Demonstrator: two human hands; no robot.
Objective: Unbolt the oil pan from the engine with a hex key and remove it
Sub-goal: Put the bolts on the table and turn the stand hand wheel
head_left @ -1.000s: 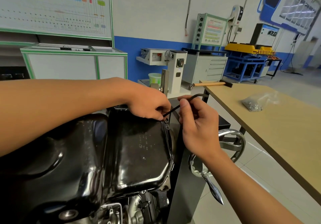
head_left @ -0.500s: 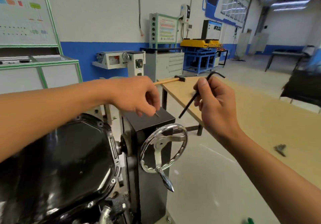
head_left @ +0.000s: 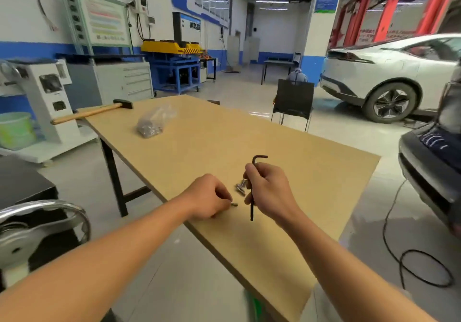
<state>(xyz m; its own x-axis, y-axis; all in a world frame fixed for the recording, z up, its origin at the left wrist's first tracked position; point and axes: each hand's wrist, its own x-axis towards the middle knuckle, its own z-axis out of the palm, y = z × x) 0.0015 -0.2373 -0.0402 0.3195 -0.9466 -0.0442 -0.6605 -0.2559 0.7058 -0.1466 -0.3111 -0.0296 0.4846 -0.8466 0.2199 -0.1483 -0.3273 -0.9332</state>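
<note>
My left hand (head_left: 209, 197) pinches a small silver bolt (head_left: 233, 204) just above the wooden table (head_left: 299, 172), near its front edge. My right hand (head_left: 269, 189) grips a black L-shaped hex key (head_left: 252, 192), held upright with its short bend at the top. A few loose silver bolts (head_left: 240, 187) lie on the table between the two hands. The oil pan and engine are out of view; only the chrome handwheel (head_left: 37, 224) of the engine stand shows at the lower left.
A hammer (head_left: 92, 113) with a wooden handle overhangs the table's far left corner. A clear plastic bag of hardware (head_left: 153, 122) lies on the table beyond my hands. A black chair (head_left: 293, 102), a white car (head_left: 389, 77) and a floor cable (head_left: 411, 259) stand to the right.
I have turned right, away from the engine to the table. My left hand carried the bolt down to the tabletop. My right hand followed with the hex key.
</note>
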